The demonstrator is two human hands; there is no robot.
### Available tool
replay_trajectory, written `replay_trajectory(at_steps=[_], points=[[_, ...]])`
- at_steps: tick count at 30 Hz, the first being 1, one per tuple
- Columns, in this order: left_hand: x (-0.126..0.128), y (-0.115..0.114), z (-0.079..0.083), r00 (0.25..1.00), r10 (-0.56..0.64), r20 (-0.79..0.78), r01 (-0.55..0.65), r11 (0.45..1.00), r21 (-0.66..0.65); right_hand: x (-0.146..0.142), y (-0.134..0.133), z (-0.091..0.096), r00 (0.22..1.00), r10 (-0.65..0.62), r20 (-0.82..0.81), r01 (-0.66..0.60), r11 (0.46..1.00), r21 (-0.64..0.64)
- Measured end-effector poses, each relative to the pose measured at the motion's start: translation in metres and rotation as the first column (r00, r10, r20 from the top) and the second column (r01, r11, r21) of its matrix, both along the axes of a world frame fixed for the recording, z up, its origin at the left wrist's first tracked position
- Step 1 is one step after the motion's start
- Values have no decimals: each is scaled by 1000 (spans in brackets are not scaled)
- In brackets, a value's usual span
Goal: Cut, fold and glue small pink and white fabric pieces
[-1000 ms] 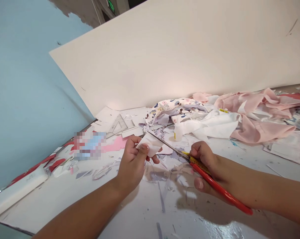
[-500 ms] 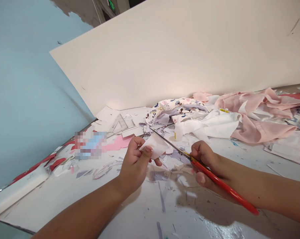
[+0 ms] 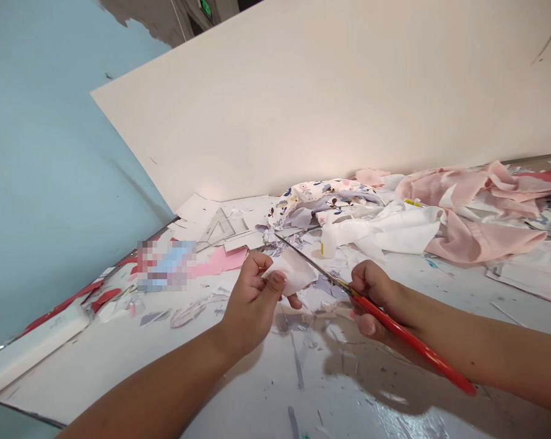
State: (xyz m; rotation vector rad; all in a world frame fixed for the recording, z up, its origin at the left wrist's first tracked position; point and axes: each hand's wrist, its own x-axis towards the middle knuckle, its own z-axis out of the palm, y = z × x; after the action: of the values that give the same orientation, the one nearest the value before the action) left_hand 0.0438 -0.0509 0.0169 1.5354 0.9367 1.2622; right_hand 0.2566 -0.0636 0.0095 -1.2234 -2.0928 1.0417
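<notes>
My left hand (image 3: 257, 302) pinches a small white piece of fabric or paper (image 3: 296, 271) between thumb and fingers; which material it is I cannot tell. My right hand (image 3: 376, 299) is closed around a pair of scissors (image 3: 412, 341) with long red handles. The metal blades point away to the upper left and look nearly closed. Their length runs along the right and far edge of the white piece; whether they touch it is unclear. Both hands are held over the white table (image 3: 239, 390), which is strewn with thin offcuts.
Floral fabric (image 3: 303, 192), white cloth (image 3: 385, 228) and pink cloth (image 3: 481, 238) lie heaped behind and to the right. A triangle ruler (image 3: 220, 227) and pink paper (image 3: 223, 261) are at left. A large white board (image 3: 330, 103) rises behind, beside a blue wall (image 3: 42, 183).
My left hand has shifted slightly to the right with the white piece, bringing it closer to the scissors. My right hand and the scissors stay almost still.
</notes>
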Motion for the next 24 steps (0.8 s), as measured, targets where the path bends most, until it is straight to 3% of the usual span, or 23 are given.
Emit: replay_trajectory(at_steps=[10, 19, 24], points=[[-2, -1, -3, 1000, -5, -24, 4, 999, -32, -2, 0, -4, 998, -66, -2, 66, 996, -59], [-2, -1, -1, 1000, -17, -26, 17, 1000, -22, -6, -6, 13, 998, -60, -16, 57, 985, -161], [-1, -2, -1, 999, -21, -30, 20, 999, -29, -7, -6, 13, 992, -123, 10, 123, 973, -198]])
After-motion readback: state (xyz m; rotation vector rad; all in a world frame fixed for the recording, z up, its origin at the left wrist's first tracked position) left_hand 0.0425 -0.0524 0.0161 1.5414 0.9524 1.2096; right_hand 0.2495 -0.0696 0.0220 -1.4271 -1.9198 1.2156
